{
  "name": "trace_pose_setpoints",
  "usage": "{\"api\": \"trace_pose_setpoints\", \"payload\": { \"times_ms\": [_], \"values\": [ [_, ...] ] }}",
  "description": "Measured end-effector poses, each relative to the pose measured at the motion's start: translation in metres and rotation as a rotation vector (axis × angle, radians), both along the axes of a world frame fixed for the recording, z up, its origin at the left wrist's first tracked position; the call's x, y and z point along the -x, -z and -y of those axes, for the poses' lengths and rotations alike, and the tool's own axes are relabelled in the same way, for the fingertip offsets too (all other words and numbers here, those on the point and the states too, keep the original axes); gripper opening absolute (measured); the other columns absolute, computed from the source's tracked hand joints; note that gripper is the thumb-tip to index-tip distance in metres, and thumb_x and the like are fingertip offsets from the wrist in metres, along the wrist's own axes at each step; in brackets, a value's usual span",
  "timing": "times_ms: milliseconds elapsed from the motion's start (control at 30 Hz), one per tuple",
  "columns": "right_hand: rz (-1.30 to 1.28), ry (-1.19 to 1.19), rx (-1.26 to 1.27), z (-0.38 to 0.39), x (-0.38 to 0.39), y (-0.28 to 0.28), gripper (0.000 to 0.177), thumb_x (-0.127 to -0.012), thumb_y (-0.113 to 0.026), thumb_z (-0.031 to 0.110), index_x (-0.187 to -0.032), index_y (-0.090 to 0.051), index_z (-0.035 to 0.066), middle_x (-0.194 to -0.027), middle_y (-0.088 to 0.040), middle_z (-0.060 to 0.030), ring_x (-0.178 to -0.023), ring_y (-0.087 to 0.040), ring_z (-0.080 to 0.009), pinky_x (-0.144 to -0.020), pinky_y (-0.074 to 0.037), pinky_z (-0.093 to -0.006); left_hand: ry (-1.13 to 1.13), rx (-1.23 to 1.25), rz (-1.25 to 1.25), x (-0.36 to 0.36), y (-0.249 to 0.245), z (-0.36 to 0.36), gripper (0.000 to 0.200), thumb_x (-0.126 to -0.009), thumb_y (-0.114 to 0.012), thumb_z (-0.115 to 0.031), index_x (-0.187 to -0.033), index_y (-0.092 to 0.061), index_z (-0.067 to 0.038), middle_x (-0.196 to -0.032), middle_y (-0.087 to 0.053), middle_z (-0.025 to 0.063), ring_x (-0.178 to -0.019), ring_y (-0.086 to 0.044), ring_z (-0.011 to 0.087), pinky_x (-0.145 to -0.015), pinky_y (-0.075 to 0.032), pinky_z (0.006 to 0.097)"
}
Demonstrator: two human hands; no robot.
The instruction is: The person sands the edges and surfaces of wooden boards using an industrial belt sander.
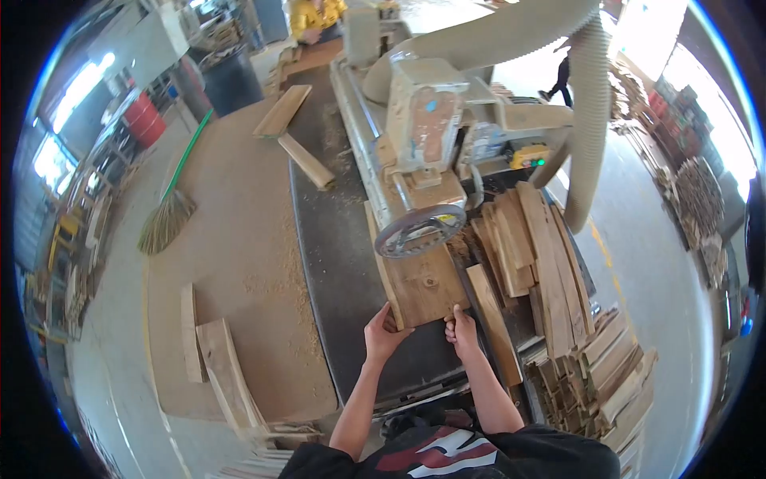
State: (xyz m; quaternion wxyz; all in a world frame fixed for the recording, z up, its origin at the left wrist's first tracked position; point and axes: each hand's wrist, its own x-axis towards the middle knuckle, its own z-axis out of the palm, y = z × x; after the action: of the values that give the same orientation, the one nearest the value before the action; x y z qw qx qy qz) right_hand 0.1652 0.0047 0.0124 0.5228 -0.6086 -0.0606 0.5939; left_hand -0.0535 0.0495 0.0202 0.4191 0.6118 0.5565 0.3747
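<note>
A wide wooden board (431, 289) with a dark knot lies on the black machine table, its far end beneath the handwheel (420, 231) of a dusty woodworking machine (427, 116). At the board's near left corner, my left hand (384, 335) grips it, fingers along the side and thumb by the near edge. My right hand (462, 332) is closed on the near right corner, thumb on top and fingers curled. A narrow wooden strip (381, 263) runs along the board's left side.
Cut wooden planks (550, 271) are heaped at the right, with more stacked below (610, 375). Two offcuts (283, 110) lie at the far left of the table. A green-handled broom (169, 215) rests on the left panel. A person in yellow (315, 20) is at the back.
</note>
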Motion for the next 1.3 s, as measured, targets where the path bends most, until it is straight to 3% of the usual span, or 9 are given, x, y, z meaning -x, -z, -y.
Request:
{"api": "trace_pose_setpoints", "payload": {
  "times_ms": [467, 733, 900, 967, 1033, 1100, 1200, 1233, 1300],
  "values": [
    [0.057, 0.019, 0.119, -0.010, 0.000, 0.002, 0.050, -0.107, -0.052, 0.047, -0.080, -0.058, 0.005, -0.054, -0.042, 0.0026, -0.043, -0.038, -0.0086, -0.040, -0.023, -0.0266, 0.057, -0.024, -0.052, -0.005, -0.007, -0.019, 0.080, -0.064, -0.094, -0.007, -0.135, -0.061, 0.004, -0.079, -0.056, 0.0057, -0.066, -0.059, 0.0151, -0.061, -0.052, 0.0290],
    [0.055, -0.047, 0.108, -0.070, 0.000, -0.006, 0.049, -0.106, -0.053, 0.046, -0.080, -0.060, 0.005, -0.054, -0.044, 0.0027, -0.043, -0.039, -0.0079, -0.040, -0.024, -0.0260, -0.318, -0.035, 0.057, -0.021, 0.011, -0.038, 0.061, -0.067, -0.095, -0.005, -0.121, -0.069, 0.004, -0.090, -0.066, 0.0056, -0.076, -0.065, 0.0125, -0.064, -0.055, 0.0257],
    [0.075, -0.044, 0.051, -0.105, 0.007, 0.000, 0.050, -0.107, -0.052, 0.046, -0.081, -0.060, 0.005, -0.055, -0.046, 0.0023, -0.044, -0.039, -0.0082, -0.041, -0.024, -0.0264, -0.036, -0.049, 0.060, 0.013, 0.009, -0.097, 0.042, -0.081, -0.088, -0.012, -0.116, -0.070, 0.004, -0.090, -0.069, 0.0047, -0.084, -0.067, 0.0116, -0.074, -0.055, 0.0284],
    [0.167, -0.027, 0.070, -0.122, 0.011, 0.001, 0.049, -0.107, -0.050, 0.045, -0.081, -0.060, 0.005, -0.057, -0.047, 0.0022, -0.044, -0.039, -0.0087, -0.041, -0.024, -0.0272, -0.193, -0.094, 0.462, 0.023, 0.016, -0.140, 0.027, -0.090, -0.079, -0.015, -0.110, -0.072, 0.002, -0.089, -0.070, 0.0068, -0.073, -0.064, 0.0129, -0.067, -0.053, 0.0276],
    [0.209, -0.054, 0.024, -0.136, 0.011, -0.001, 0.048, -0.107, -0.050, 0.044, -0.081, -0.060, 0.005, -0.058, -0.048, 0.0018, -0.046, -0.040, -0.0088, -0.042, -0.026, -0.0272, -0.283, -0.437, -0.110, 0.048, -0.008, -0.206, 0.026, -0.094, -0.071, -0.012, -0.116, -0.070, 0.002, -0.100, -0.072, 0.0172, -0.095, -0.069, 0.0318, -0.089, -0.054, 0.0429],
    [0.238, -0.125, -0.027, -0.143, 0.012, -0.006, 0.042, -0.106, -0.052, 0.039, -0.084, -0.061, 0.004, -0.068, -0.056, -0.0004, -0.055, -0.046, -0.0077, -0.048, -0.031, -0.0261, -0.277, -0.429, -0.271, 0.076, -0.007, -0.278, 0.056, -0.091, -0.072, -0.013, -0.142, -0.054, 0.000, -0.138, -0.056, 0.0273, -0.133, -0.050, 0.0449, -0.115, -0.036, 0.0523],
    [0.198, -0.289, -0.221, -0.150, 0.006, 0.004, 0.034, -0.104, -0.058, 0.033, -0.095, -0.059, 0.001, -0.075, -0.059, -0.0011, -0.064, -0.049, -0.0067, -0.052, -0.036, -0.0254, -0.391, -0.324, -0.692, 0.116, -0.002, -0.378, 0.071, -0.093, -0.069, -0.028, -0.156, -0.040, -0.012, -0.148, -0.048, 0.0265, -0.139, -0.042, 0.0465, -0.112, -0.034, 0.0622],
    [0.415, -0.342, -0.214, -0.148, 0.011, 0.005, 0.041, -0.102, -0.064, 0.026, -0.127, -0.054, -0.005, -0.078, -0.057, -0.0008, -0.066, -0.048, -0.0064, -0.054, -0.038, -0.0253, -0.384, -0.329, -0.685, 0.138, 0.010, -0.400, 0.071, -0.093, -0.069, -0.028, -0.156, -0.040, -0.012, -0.148, -0.048, 0.0265, -0.139, -0.042, 0.0465, -0.112, -0.034, 0.0622],
    [0.334, -0.385, -0.210, -0.146, 0.003, 0.012, 0.055, -0.101, -0.065, 0.025, -0.142, -0.041, -0.005, -0.078, -0.056, -0.0009, -0.066, -0.047, -0.0066, -0.054, -0.038, -0.0252, -0.246, -0.208, -1.062, 0.168, 0.033, -0.437, 0.070, -0.095, -0.064, -0.036, -0.157, -0.037, -0.017, -0.145, -0.052, 0.0240, -0.136, -0.046, 0.0446, -0.109, -0.035, 0.0633]
  ]
}}
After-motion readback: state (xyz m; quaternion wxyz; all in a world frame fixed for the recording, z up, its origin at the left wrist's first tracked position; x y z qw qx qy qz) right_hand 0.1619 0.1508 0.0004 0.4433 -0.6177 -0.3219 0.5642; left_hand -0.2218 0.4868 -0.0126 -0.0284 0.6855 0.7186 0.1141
